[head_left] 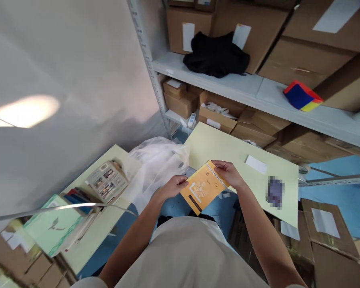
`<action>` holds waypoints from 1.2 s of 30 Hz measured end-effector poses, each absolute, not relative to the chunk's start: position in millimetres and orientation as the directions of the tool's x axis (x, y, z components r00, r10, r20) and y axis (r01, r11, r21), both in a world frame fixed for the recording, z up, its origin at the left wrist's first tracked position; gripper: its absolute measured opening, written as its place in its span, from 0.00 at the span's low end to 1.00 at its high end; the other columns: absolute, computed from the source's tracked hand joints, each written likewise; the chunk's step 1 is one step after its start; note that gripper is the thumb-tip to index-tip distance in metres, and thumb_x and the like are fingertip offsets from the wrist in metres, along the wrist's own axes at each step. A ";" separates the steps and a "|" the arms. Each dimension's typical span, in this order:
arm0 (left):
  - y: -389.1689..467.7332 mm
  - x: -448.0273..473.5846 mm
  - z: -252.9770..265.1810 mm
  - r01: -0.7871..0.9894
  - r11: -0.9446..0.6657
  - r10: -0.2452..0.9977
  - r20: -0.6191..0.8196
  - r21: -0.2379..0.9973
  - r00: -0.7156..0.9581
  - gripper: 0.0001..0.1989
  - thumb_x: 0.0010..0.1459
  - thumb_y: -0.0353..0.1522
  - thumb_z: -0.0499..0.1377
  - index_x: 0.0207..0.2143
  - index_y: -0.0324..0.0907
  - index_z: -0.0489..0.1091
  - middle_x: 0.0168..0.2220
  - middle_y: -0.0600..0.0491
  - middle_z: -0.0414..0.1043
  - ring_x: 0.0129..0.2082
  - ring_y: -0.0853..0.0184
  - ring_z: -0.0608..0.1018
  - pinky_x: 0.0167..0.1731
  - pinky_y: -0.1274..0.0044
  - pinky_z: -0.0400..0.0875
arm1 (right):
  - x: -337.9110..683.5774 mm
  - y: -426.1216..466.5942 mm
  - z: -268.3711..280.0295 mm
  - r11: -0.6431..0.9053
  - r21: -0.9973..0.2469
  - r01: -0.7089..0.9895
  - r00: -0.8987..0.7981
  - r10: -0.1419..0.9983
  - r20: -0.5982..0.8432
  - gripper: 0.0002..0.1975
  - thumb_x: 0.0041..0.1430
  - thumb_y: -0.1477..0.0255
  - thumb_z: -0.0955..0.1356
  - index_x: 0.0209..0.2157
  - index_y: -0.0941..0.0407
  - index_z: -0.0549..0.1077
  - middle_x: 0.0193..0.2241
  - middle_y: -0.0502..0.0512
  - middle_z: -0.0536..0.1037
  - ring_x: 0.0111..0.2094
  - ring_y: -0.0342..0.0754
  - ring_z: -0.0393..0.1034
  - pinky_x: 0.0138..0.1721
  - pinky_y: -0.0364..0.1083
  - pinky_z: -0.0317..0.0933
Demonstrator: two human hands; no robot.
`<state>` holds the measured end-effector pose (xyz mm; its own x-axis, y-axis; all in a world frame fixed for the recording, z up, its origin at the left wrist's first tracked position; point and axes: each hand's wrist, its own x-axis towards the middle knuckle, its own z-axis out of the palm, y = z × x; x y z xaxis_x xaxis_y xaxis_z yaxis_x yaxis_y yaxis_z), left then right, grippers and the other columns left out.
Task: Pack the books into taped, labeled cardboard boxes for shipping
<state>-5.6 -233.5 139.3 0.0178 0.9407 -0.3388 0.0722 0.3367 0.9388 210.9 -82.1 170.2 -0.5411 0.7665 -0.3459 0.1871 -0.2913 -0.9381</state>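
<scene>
Your left hand point(170, 188) and right hand point(230, 175) both pinch a yellow book point(201, 188) by its edges, near a table point(225, 146).

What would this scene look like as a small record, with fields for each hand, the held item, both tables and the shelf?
Left hand: gripping the left side of an orange book
Right hand: gripping its right side
Held item: orange book, cover showing
Left table: books, among others
Right table: white card, blurred item
Shelf: black cloth, cardboard boxes
</scene>
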 end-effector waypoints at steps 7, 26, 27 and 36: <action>-168.9 44.7 140.3 -0.026 0.408 0.913 -0.408 0.913 0.006 0.16 0.53 0.44 0.58 0.31 0.39 0.70 0.25 0.55 0.68 0.23 0.72 0.69 0.23 0.80 0.61 | 284.1 -48.1 153.1 -0.339 -0.929 0.151 -0.238 0.899 -0.367 0.23 0.43 0.57 0.72 0.39 0.57 0.74 0.28 0.54 0.79 0.28 0.47 0.73 0.29 0.46 0.66; -69.7 50.1 106.2 -0.125 0.552 0.834 -0.541 0.825 0.108 0.21 0.46 0.48 0.63 0.36 0.40 0.71 0.30 0.53 0.75 0.31 0.65 0.79 0.27 0.78 0.71 | 263.9 -29.3 123.6 -0.397 -0.909 -0.131 0.106 0.905 -0.411 0.21 0.48 0.54 0.68 0.38 0.53 0.66 0.36 0.55 0.78 0.34 0.49 0.73 0.28 0.46 0.68; -65.7 50.6 104.5 -0.101 0.556 0.831 -0.547 0.825 0.104 0.21 0.46 0.47 0.63 0.34 0.40 0.71 0.30 0.52 0.75 0.30 0.65 0.79 0.27 0.78 0.71 | 264.6 -26.2 122.9 -0.401 -0.906 -0.137 0.110 0.903 -0.416 0.21 0.48 0.54 0.68 0.38 0.53 0.66 0.35 0.54 0.77 0.34 0.49 0.73 0.28 0.46 0.68; -47.8 68.3 99.7 -0.070 0.563 0.826 -0.558 0.824 0.083 0.22 0.45 0.47 0.64 0.36 0.40 0.72 0.32 0.51 0.76 0.28 0.66 0.79 0.26 0.79 0.70 | 294.6 23.0 132.7 -0.317 -0.940 -0.126 0.165 0.928 -0.335 0.19 0.49 0.55 0.69 0.38 0.52 0.69 0.35 0.53 0.76 0.34 0.47 0.71 0.28 0.44 0.66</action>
<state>68.3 -47.8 99.7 0.0827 0.8260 -0.5576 -0.0703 0.5629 0.8235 294.6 23.0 132.7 0.1653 0.9277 -0.3349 -0.1263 -0.3168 -0.9400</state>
